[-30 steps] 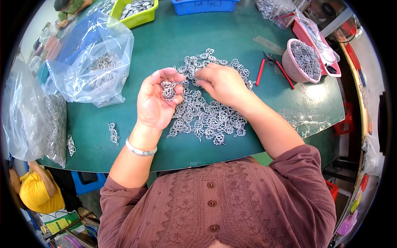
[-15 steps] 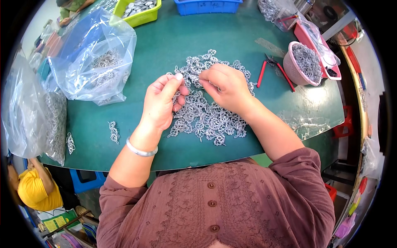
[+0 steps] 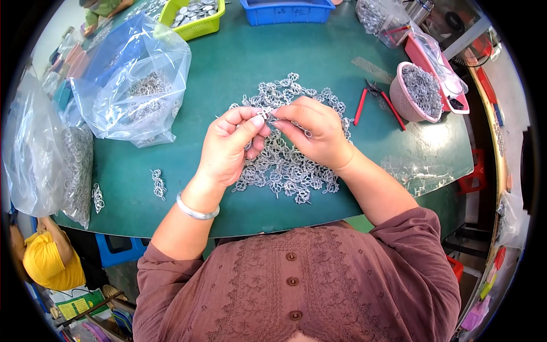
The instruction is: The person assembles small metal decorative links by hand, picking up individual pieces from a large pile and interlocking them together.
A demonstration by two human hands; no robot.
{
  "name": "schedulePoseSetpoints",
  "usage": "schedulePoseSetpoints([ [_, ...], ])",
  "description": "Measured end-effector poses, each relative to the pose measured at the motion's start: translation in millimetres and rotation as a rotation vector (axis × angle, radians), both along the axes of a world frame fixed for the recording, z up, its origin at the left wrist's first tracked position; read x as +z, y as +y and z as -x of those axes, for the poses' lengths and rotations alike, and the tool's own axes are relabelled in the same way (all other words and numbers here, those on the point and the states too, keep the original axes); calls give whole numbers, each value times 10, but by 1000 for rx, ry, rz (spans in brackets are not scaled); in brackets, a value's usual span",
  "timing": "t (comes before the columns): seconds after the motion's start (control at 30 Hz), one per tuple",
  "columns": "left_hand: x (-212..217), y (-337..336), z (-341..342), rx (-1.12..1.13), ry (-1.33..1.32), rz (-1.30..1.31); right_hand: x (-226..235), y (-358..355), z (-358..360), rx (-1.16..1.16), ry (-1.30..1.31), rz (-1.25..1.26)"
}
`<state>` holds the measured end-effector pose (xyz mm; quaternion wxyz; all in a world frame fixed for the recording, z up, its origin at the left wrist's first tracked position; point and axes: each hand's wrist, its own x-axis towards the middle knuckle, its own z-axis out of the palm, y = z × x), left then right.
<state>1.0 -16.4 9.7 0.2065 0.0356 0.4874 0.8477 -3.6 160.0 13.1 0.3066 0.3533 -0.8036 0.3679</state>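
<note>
My left hand (image 3: 229,143) is closed in a pinch on small silver wire links (image 3: 265,114). Opposite it, my right hand (image 3: 319,130) pinches at the same links, the fingertips of both hands almost meeting. Another wire loop pokes out beneath the right fingers. Both hands hover over a heap of looped silver wire links (image 3: 290,171) on the green table (image 3: 228,51). Fingers partly cover the held links, so how they join cannot be made out. Two small clusters of links, a nearer one (image 3: 158,185) and a farther one (image 3: 98,198), lie left of my left forearm.
Red-handled pliers (image 3: 360,107) lie right of the heap beside a pink basket (image 3: 399,94) full of links. Clear plastic bags (image 3: 165,51) of metal pieces stand at left. A green basket (image 3: 196,27) and a blue tray (image 3: 288,12) sit at the far edge. Other people are nearby.
My fingertips have come closer together, and silver links now show between them. The right hand's fingers have turned inward, with a wire loop showing under them.
</note>
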Motion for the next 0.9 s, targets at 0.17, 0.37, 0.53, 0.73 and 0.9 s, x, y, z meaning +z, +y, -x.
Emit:
schedulePoseSetpoints([
  [0.17,-26,30,-28,82,152,97,-10,-1,0,39,-156,113],
  [0.37,-51,51,-55,140,259,223,-7,11,-6,46,-176,129],
  [0.53,-77,64,-66,182,358,258,-4,7,-8,51,-180,138],
  [0.73,-86,81,-70,248,581,343,1,3,-20,54,-194,149],
  [0.9,-106,100,-96,271,609,392,0,7,-14,66,-185,148],
])
